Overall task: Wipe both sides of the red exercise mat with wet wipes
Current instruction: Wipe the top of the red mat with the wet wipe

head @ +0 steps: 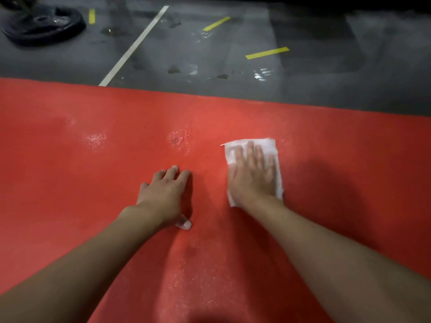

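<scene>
Obs. — standing by, person bent over the work.

Red exercise mat [70, 183]: lies flat on the grey floor [326, 89] and runs across the whole width of the view. Its far long edge slants slightly down to the right. Only one face is up; the underside cannot be seen.

Right hand [253, 176]: palm down on the mat, right of the mat's middle, flat on top of a white wet wipe [268, 146]. Fingers straight, lying close to one another with only slight gaps, tips pointing at the mat's far edge. Thumb not made out clearly. No pinch; the hand presses the wipe against the mat. The wipe is spread out roughly rectangular and shows beyond the fingertips, down the outer side of the hand and at the wrist. One corner sticks out towards the mat's middle.

Left hand [163, 194]: bare palm down on the mat near its middle, just beside the right hand, not touching it or the wipe. Fingers straight, a little fanned. Thumb drawn back towards the near side, its tip on the mat surface. Holds nothing.

Mat surface: two glistening wet patches [178, 137] between the hands and the mat's far edge, one more to the left than the other. Fine shiny speckle on the mat between the forearms.

Beyond the mat's far edge: floor with wet marks [262, 74], a white painted line [135, 45] and short yellow tape strips [267, 53]. A black weight plate [44, 22] lies well off the far left end.
</scene>
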The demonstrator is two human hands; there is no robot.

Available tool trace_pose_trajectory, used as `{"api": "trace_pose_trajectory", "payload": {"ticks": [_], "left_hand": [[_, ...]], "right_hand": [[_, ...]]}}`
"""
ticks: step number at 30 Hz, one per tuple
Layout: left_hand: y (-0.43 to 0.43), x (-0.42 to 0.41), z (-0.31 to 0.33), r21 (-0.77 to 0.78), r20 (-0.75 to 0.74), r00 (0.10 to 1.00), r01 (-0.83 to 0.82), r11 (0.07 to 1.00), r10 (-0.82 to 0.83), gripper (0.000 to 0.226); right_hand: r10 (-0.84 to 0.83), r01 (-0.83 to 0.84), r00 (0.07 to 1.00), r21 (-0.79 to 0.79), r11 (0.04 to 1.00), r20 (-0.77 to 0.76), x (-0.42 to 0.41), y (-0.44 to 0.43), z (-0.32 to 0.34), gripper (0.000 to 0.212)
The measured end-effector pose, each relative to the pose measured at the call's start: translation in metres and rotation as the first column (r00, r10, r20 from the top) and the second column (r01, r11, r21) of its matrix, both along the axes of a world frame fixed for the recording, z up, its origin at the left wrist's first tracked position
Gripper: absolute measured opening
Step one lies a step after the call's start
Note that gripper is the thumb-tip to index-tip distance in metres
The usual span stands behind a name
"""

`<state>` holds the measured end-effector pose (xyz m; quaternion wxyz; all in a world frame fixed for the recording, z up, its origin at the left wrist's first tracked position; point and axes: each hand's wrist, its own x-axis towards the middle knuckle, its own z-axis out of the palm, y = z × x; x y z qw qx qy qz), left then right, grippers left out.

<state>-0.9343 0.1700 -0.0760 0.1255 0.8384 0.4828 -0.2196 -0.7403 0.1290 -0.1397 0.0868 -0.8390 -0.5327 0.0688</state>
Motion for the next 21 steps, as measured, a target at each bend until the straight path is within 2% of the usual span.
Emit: {"api": "trace_pose_trajectory", "payload": {"ticks": [2,4,5,7,8,9,11,13,14,16,17,18,19,21], "left_hand": [[0.001,0.006,0.003,0.029,0.008,1.0,-0.01,1.0,0.01,0.123],[0.006,0.008,0.004,0.02,0.033,0.998,-0.045,0.999,0.045,0.112],[0.01,0.008,0.004,0.003,0.062,0.996,-0.065,0.998,0.065,0.104],[0.021,0.007,0.004,-0.007,0.123,0.988,-0.092,0.996,0.092,0.087],[0.026,0.008,0.005,0.005,0.138,0.985,-0.106,0.994,0.104,0.082],[0.031,0.011,0.006,0.02,0.139,0.983,-0.12,0.993,0.116,0.082],[0.042,0.018,0.008,0.032,0.125,0.984,-0.135,0.99,0.13,0.091],[0.052,0.019,0.007,0.037,0.077,0.992,-0.101,0.994,0.098,0.097],[0.056,0.017,0.005,0.049,0.052,0.996,-0.07,0.996,0.068,0.098],[0.065,0.013,0.0,0.064,0.042,0.999,-0.019,0.998,0.017,0.104],[0.071,0.014,-0.002,0.053,0.043,0.999,0.003,0.999,-0.006,0.112],[0.079,0.018,-0.003,0.022,0.036,0.999,0.03,0.999,-0.031,0.123],[0.087,0.023,-0.004,-0.03,0.025,0.999,0.042,0.999,-0.041,0.134],[0.105,0.037,-0.002,-0.124,0.046,0.999,0.011,0.992,-0.006,0.141]], "right_hand": [[0.216,-0.216,0.976,0.019,0.976,0.008,-0.023,-0.01,-0.004,0.06],[0.41,-0.409,0.911,-0.026,0.912,0.04,-0.001,-0.012,-0.001,0.062],[0.39,-0.389,0.92,-0.036,0.921,0.031,0.018,-0.004,0.001,0.059],[0.125,-0.125,0.992,-0.047,0.991,0.007,0.036,0.01,0.003,0.052],[-0.002,0.002,1.0,-0.024,1.0,-0.005,0.029,0.016,0.001,0.052],[-0.046,0.046,0.999,0.014,0.999,-0.016,0.012,0.019,-0.001,0.054],[0.117,-0.117,0.993,0.053,0.992,-0.002,-0.017,0.017,-0.005,0.057],[0.337,-0.339,0.939,0.004,0.941,0.071,0.0,0.015,-0.004,0.057],[0.319,-0.32,0.945,-0.003,0.948,0.073,0.02,0.022,-0.001,0.055],[0.033,-0.033,0.998,0.0,0.999,0.046,0.04,0.032,0.001,0.052],[-0.097,0.096,0.994,0.022,0.995,0.041,0.033,0.037,-0.001,0.054],[-0.134,0.131,0.99,0.065,0.989,0.035,0.017,0.04,-0.003,0.056],[-0.071,0.068,0.997,0.087,0.994,0.025,-0.002,0.04,-0.003,0.058],[0.182,-0.185,0.98,0.039,0.982,0.076,-0.01,0.036,-0.007,0.06]]}}
